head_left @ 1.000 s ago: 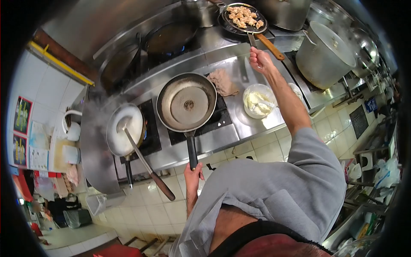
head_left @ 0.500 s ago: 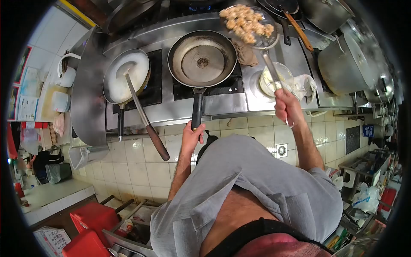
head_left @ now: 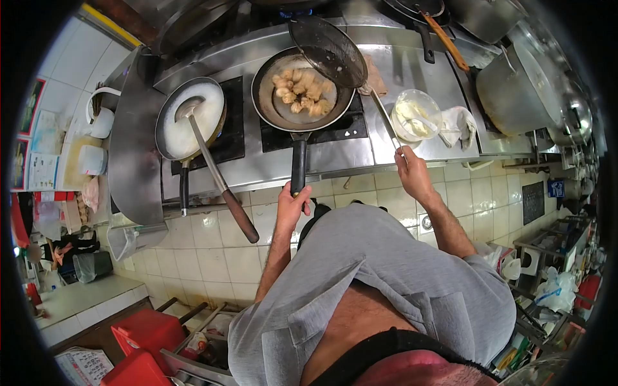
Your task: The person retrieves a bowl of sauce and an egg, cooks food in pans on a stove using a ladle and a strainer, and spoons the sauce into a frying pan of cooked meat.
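Note:
My left hand (head_left: 293, 201) is closed round the black handle of a frying pan (head_left: 262, 106) on the middle burner. Several browned, battered-looking food pieces (head_left: 301, 90) lie in that pan, slightly blurred. With my right hand (head_left: 414, 172) I grip the metal handle of a wire-mesh strainer (head_left: 331, 51). Its mesh bowl is tipped on edge over the pan's right side, and no pieces show in it. Close to my right hand stands a clear tub (head_left: 415, 114) of pale creamy stuff with a spoon in it.
A second pan (head_left: 212, 116) of white liquid sits on the left burner. A ladle (head_left: 222, 183) rests in it, its brown handle jutting over the counter edge. Right are a white cloth (head_left: 458, 127), a large pot (head_left: 520, 90) and a wooden-handled pan (head_left: 444, 40).
The strainer has swung left and tipped over the frying pan. The food pieces have gone from the strainer into the pan. My left hand stays on the pan's handle.

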### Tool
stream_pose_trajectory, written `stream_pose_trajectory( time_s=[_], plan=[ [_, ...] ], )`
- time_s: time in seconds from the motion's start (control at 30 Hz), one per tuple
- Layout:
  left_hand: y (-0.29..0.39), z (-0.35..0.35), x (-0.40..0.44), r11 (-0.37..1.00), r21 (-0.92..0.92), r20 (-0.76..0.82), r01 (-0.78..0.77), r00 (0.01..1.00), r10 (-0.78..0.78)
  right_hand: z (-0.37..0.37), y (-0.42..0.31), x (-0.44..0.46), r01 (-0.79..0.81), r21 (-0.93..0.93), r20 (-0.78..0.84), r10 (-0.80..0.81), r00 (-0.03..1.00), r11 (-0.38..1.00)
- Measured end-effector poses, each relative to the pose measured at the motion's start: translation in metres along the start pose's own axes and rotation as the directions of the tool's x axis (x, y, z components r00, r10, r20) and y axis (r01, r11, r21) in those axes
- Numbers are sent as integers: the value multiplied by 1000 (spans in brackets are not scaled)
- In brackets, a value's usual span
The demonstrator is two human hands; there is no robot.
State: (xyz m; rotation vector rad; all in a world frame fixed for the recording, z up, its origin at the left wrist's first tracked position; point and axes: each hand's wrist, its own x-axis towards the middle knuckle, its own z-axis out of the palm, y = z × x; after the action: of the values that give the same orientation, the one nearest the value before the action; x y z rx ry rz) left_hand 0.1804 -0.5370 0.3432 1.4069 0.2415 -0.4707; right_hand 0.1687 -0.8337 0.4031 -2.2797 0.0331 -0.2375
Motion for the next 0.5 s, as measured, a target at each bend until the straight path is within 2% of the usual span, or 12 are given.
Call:
stream_pose_trajectory(
  time_s=[0.1, 0.13, 0.17, 0.2, 0.27, 0.33, 0.4, 0.43, 0.47, 0.5],
  plan=[
    [-2, 0, 2, 1000, 1, 2, -1, 1000, 1, -7, -2, 9, 55, -38, -56, -57, 997, 998],
    [-2, 0, 2, 1000, 0, 7, -3, 1000, 3, -18, -14, 14, -191, 157, 91, 178, 980, 969],
    [-1, 0, 1, 1000, 4, 8, -4, 1000, 4, -26, -21, 20, -440, 304, 275, 365, 890, 845],
    [1, 0, 0, 1000, 20, 0, 0, 1000, 0, -31, -23, 25, -440, 308, 272, 365, 890, 844],
    [0, 1, -1, 999, 43, 13, -6, 1000, 5, -42, -21, 37, -507, 522, 319, 394, 862, 686],
    [-7, -1, 2, 995, 94, -35, -22, 999, 25, -52, -9, 56, -472, 578, 265, 395, 880, 666],
    [-5, 1, 2, 984, 180, -20, -1, 1000, 5, -63, -3, 81, -414, 666, 175, 409, 895, 620],
    [-9, 2, 3, 899, 410, -120, -155, 968, 221, -69, 2, 98, -383, 687, 136, 409, 902, 617],
    [-11, 5, 6, 739, 624, -168, -253, 881, 443, -70, 14, 117, -332, 721, 79, 403, 912, 608],
    [10, 18, -4, 575, 781, -162, -243, 810, 564, -76, 20, 137, -291, 748, 41, 397, 917, 597]
  ],
)
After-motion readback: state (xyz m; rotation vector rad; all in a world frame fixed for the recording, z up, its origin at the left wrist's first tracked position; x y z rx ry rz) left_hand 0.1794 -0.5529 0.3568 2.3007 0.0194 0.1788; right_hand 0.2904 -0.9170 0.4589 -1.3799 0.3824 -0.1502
